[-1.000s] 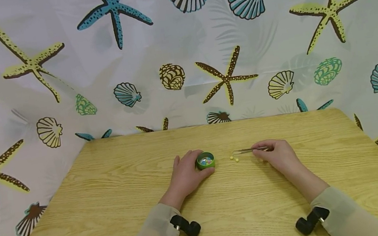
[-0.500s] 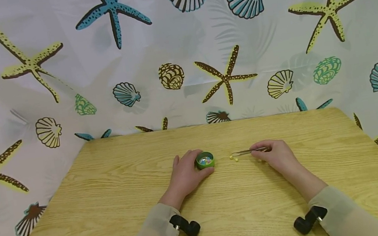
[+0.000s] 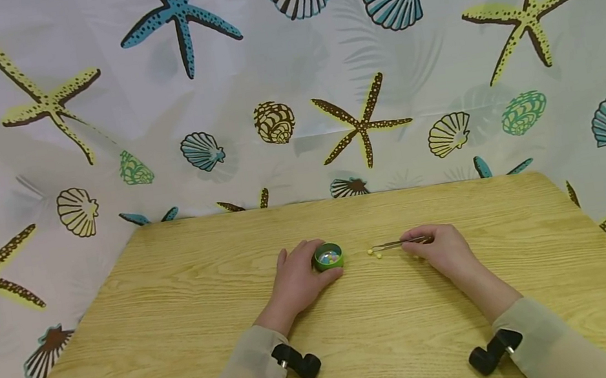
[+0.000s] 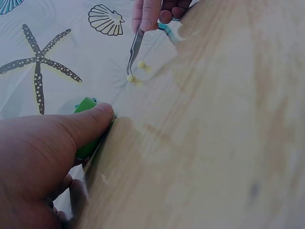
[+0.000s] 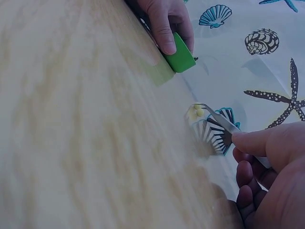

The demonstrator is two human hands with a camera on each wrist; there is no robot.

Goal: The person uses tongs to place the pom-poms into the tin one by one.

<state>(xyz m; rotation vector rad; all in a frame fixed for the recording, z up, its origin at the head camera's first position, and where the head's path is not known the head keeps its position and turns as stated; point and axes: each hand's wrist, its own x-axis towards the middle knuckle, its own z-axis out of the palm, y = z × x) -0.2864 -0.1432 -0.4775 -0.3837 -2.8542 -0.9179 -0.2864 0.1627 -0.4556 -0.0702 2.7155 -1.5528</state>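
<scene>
Thumb and fingers of my left hand (image 3: 297, 278) hold the side of a small round green dish (image 3: 330, 266), which stands on the table with several tiny coloured pieces inside. My right hand (image 3: 444, 251) pinches a pair of metal tweezers (image 5: 223, 120) with bent tips. Those tips reach the farther of two small yellow beads (image 3: 370, 251); whether they grip it I cannot tell. The second yellow bead (image 4: 141, 64) lies close beside it. In the left wrist view, the thumb covers part of the dish (image 4: 88, 149).
Both hands work over a wood-grain table (image 3: 201, 256). A white cloth (image 3: 260, 58) printed with starfish and shells hangs along its back and sides. Black wrist mounts (image 3: 298, 362) sit on both sleeves.
My right hand has shifted slightly left, bringing the tweezer tips down to the yellow bead. The tweezer arms look closer together than before. My left hand and the dish have stayed put.
</scene>
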